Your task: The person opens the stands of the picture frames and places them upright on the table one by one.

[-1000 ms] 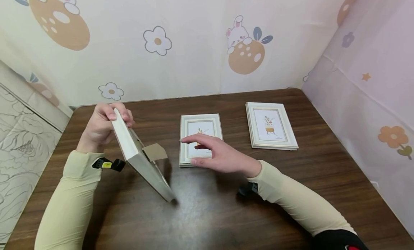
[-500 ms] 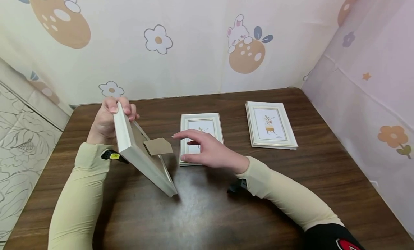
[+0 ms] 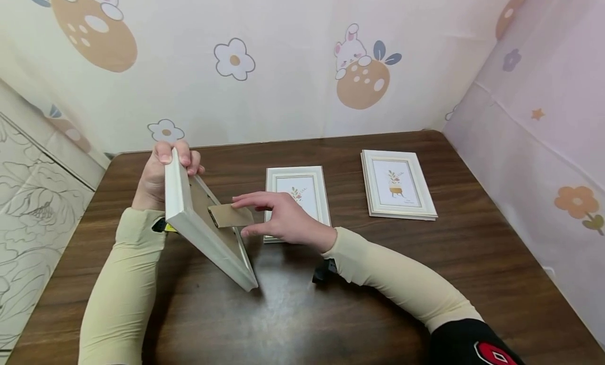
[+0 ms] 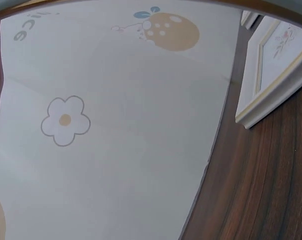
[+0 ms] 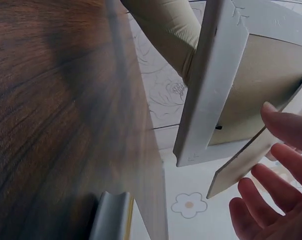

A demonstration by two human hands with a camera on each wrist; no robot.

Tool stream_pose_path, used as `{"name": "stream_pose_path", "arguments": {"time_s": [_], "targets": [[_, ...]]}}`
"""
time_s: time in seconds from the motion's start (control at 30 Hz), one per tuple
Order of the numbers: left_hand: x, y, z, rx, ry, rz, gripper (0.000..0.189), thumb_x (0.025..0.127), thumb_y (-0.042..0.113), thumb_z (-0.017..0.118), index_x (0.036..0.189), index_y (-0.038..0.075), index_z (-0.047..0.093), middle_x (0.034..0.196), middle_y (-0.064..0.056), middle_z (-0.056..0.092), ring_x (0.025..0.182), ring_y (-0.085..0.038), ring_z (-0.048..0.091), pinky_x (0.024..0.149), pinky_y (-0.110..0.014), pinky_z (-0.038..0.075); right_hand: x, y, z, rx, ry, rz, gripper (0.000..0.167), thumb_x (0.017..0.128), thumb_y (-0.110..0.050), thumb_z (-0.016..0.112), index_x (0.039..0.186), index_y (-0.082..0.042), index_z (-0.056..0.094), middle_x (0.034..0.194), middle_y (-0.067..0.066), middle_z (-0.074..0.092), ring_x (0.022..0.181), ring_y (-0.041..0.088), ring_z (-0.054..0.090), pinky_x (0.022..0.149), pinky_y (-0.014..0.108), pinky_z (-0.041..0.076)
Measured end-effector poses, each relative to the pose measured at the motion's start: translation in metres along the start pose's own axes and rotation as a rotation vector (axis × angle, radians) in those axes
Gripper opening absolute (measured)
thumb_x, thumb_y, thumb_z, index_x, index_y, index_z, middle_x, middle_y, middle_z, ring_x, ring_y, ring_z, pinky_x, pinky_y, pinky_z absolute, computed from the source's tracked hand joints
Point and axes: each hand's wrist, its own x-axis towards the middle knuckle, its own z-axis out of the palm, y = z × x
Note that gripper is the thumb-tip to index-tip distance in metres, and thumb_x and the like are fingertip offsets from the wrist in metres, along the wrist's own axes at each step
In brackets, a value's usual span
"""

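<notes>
My left hand (image 3: 163,170) grips a white picture frame (image 3: 208,244) by its upper edge in the head view. That frame stands tilted, its lower corner down at the tabletop and its brown backboard (image 5: 265,80) facing right. A flat stand leg (image 3: 229,216) sticks out from the backboard. My right hand (image 3: 283,218) reaches to this leg, index fingertip over its top face and thumb lower by its edge. In the right wrist view the thumb and relaxed fingers lie on opposite sides of the leg. The left hand is outside the left wrist view.
A second white frame (image 3: 321,189) with a plant print lies face up behind my right hand. Another such frame (image 3: 399,184) lies farther right. The dark wooden table (image 3: 307,317) ends at a patterned curtain (image 3: 283,92) behind and to the right.
My right hand has moved left from above the middle frame to the stand leg. The left hand has shifted slightly right, turning the held frame so more of its back shows.
</notes>
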Motion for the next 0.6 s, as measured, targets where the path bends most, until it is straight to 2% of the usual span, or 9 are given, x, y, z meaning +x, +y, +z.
{"name": "stream_pose_path", "arguments": {"time_s": [0.23,0.43,0.6], "targets": [[0.0015,-0.0003,-0.0007,-0.004,-0.016,-0.001,0.007,0.089,-0.010,0.059,0.091,-0.005,0.064,0.096,-0.023,0.066,0.084,-0.034,0.060,0.086,-0.042,0.051,0.0032,-0.0001,0.0013,-0.045,-0.005,0.026,0.048,0.080,-0.012,0.085,0.125,-0.011,0.069,0.132,0.002,0.064,0.114,0.011,0.060,0.091,0.040,0.052],[0.0016,-0.0018,0.0005,-0.002,-0.002,-0.014,0.007,0.089,-0.010,0.060,0.090,-0.005,0.064,0.095,-0.023,0.066,0.085,-0.034,0.061,0.085,-0.042,0.052,0.0038,-0.0019,0.0009,-0.055,-0.023,0.053,0.046,0.082,-0.011,0.084,0.126,-0.011,0.069,0.127,-0.001,0.066,0.111,0.012,0.061,0.092,0.035,0.052],[0.0012,-0.0013,0.0020,-0.001,-0.033,-0.006,0.006,0.090,-0.008,0.060,0.092,-0.005,0.064,0.097,-0.022,0.066,0.087,-0.033,0.061,0.087,-0.040,0.051,0.0026,-0.0048,0.0005,-0.085,-0.031,0.034,0.046,0.083,-0.012,0.083,0.126,-0.011,0.068,0.126,-0.001,0.067,0.106,0.015,0.062,0.088,0.035,0.052]]}}
